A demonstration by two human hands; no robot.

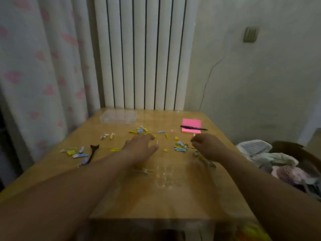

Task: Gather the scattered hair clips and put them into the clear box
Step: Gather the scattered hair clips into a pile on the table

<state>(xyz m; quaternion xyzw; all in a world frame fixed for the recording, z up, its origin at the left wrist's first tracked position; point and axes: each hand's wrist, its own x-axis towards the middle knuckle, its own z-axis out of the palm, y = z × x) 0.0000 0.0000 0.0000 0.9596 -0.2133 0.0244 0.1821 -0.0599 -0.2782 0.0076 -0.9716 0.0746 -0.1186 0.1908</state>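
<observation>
Hair clips [80, 155] lay scattered on tabletop [173, 202].
I saw left hand [139, 147] fingers spread wide; right hand [207, 145] fingers curled, couldn't tell if holding anything.

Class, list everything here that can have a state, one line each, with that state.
Left hand: open, fingers spread over the table.
Right hand: fingers curled; grip unclear.
Hair clips: scattered on the table.
Clear box: at far edge; lid unclear.
Pen: lying across pink notes.

Left hand [139, 146] spread, right hand [206, 145] curled over hair clips [180, 147]; clear box [118, 116] beyond
</observation>
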